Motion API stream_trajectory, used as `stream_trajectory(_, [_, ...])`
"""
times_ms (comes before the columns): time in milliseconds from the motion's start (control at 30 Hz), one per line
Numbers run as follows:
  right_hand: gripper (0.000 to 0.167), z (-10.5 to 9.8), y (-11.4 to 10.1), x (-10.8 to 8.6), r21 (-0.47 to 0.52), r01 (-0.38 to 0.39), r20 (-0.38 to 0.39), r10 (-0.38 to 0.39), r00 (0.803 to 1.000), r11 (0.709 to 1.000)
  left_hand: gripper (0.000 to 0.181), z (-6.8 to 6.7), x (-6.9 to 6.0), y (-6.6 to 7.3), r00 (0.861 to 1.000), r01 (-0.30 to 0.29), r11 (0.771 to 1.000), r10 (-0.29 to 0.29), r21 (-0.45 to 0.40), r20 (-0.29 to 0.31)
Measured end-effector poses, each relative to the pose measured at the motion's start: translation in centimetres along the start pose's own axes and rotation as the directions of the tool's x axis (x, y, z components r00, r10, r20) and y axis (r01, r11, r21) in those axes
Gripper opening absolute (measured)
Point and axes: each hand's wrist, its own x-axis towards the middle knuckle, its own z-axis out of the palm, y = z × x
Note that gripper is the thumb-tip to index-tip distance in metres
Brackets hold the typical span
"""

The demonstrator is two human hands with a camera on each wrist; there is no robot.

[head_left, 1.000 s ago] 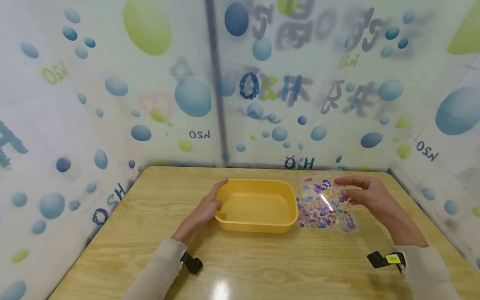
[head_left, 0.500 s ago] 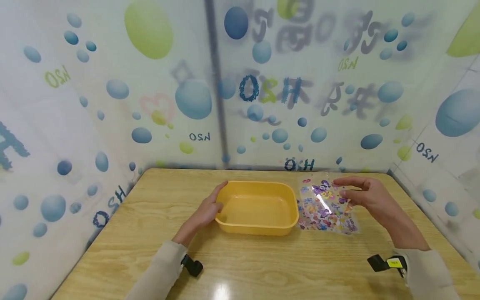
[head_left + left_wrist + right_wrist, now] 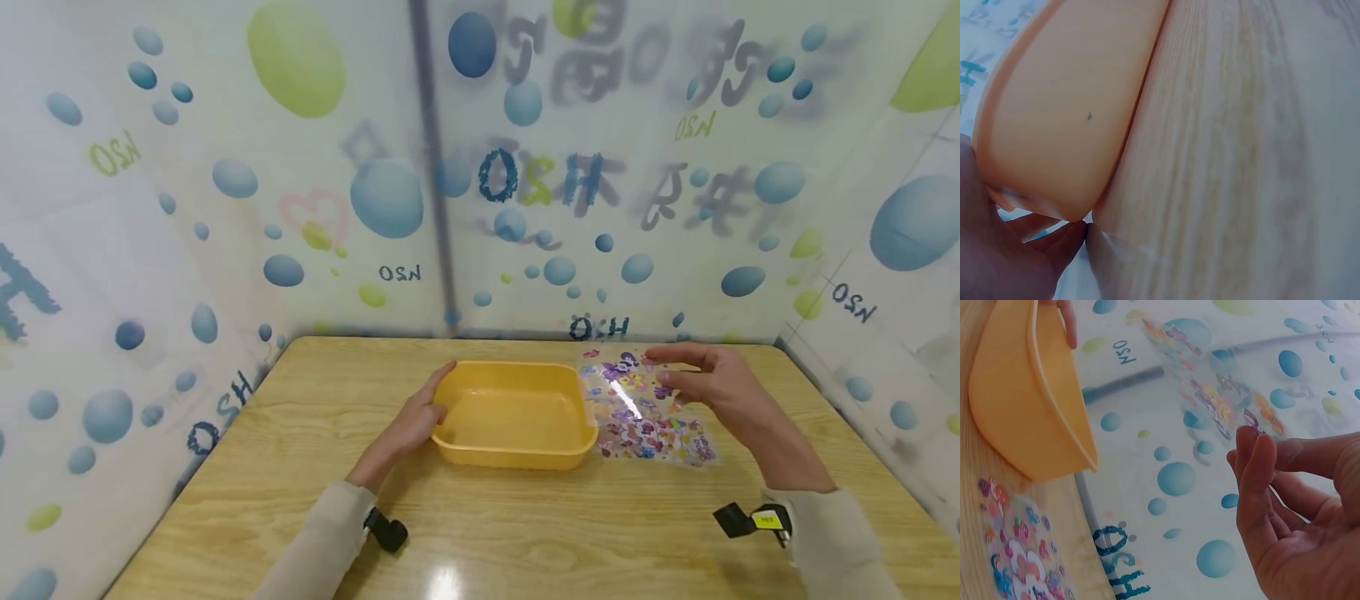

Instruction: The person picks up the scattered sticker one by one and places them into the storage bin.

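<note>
Sticker sheet (image 3: 626, 379), clear with coloured prints: pinched in my right hand (image 3: 720, 383), raised off the table (image 3: 525, 533). Over the last second that hand has shifted toward my left, sheet along with it. From the head, the sheet's edge now overlaps the rim of the yellow basin (image 3: 517, 458) on the right-hand side; from the right wrist, sheet and basin show apart. Second sheet (image 3: 656, 439) lies on the table below my right hand, more of it uncovered now. Left hand (image 3: 416, 417) unmoved, gripping the basin's near end. Hands well apart, basin between. My judgement: lift done, carry under way.
</note>
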Motion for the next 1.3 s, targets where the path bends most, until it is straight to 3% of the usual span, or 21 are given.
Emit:
stream_trajectory(467, [0.052,3.5,-2.7,2.3,-0.019,-0.052,-0.015,0.052,0.999,0.998,0.089,0.2,0.1,-0.1,1.000,-0.009,1.000,0.009,-0.002,0.008])
stream_trajectory(767, [0.048,5.0,-3.5,3.2,0.029,-0.031,0.024,0.030,0.999,0.999,0.089,0.5,-0.2,-0.3,1.000,0.001,1.000,-0.001,0.004,0.005])
stream_trajectory(1300, [0.041,8.4,-4.6,4.6,0.069,0.012,0.007,-0.012,1.000,0.998,0.089,0.1,0.0,-0.1,1.000,0.001,1.000,-0.001,-0.006,0.006])
